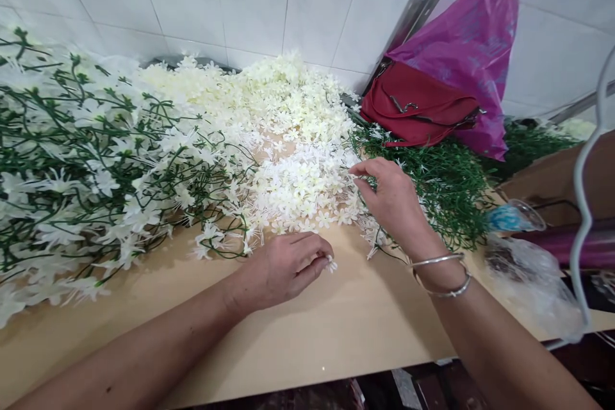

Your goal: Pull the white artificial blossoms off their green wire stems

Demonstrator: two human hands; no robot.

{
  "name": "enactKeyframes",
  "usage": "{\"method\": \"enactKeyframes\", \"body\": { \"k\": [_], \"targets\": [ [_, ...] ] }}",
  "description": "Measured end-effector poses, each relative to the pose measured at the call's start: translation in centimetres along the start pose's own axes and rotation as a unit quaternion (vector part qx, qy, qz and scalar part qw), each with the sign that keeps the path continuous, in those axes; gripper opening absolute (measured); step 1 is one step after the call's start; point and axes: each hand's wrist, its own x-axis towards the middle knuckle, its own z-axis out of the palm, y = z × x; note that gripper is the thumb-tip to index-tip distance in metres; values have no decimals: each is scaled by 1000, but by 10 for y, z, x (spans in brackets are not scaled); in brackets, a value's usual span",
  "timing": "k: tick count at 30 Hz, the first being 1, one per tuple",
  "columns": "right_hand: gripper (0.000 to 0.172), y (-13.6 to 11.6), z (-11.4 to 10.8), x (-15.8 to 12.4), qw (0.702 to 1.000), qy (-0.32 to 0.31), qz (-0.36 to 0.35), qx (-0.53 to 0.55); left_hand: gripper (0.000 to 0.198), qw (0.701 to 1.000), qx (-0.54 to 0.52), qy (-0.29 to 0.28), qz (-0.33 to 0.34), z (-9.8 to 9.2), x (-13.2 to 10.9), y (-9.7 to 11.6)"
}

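My left hand (288,266) rests on the pale wooden board (336,327), fingers curled round a small white artificial flower (330,263) at its fingertips. My right hand (391,198), with metal bangles on the wrist, pinches something thin at the edge of a heap of loose white and cream flower heads (283,134); what it grips is too small to name. A bunch of bare green plastic stems (446,186) lies just right of that hand.
Finished green sprays with white flowers (91,166) cover the left of the board. A red handbag (418,109) and a magenta plastic bag (471,45) lean on the tiled wall. Clear plastic bags (528,269), a cardboard box (552,173) and a white wire (583,186) crowd the right edge.
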Motion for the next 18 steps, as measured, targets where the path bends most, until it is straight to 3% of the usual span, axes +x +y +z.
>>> {"method": "enactKeyframes", "body": {
  "k": [4, 8, 18],
  "targets": [
    [22, 9, 1, 12, 996, -70, -51, 0, 13, 1000, -7, 14, 3, 0, 1, -2],
    [26, 5, 16, 12, 992, -97, -74, -32, 12, 1000, -10, 16, -3, 1, 2, -3],
    [11, 8, 28, 9, 999, -32, -8, 23, 10, 999, -27, 29, -18, 1, 3, -5]
  ]
}}
